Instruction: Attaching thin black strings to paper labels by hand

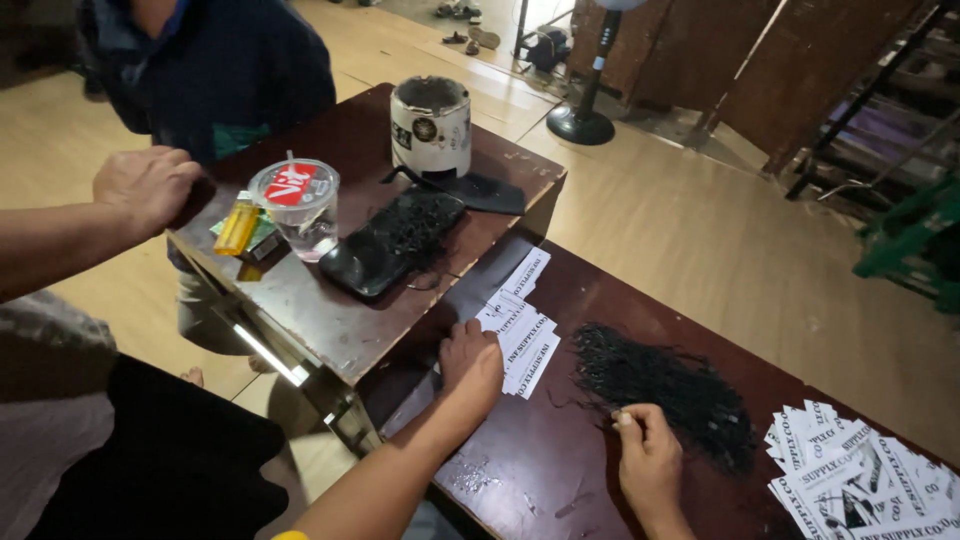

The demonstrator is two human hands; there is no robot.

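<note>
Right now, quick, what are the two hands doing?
Left hand: resting on the white paper tags, holding nothing clearly.
Right hand: fingertips pinched at the edge of the black string pile.

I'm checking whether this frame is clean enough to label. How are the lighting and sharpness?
Head view: dim and uneven, glare streaks on the raised table's edge, black strings merging into the dark tabletop, both hands, left and right, slightly soft, far corners bowed by the wide lens.
</note>
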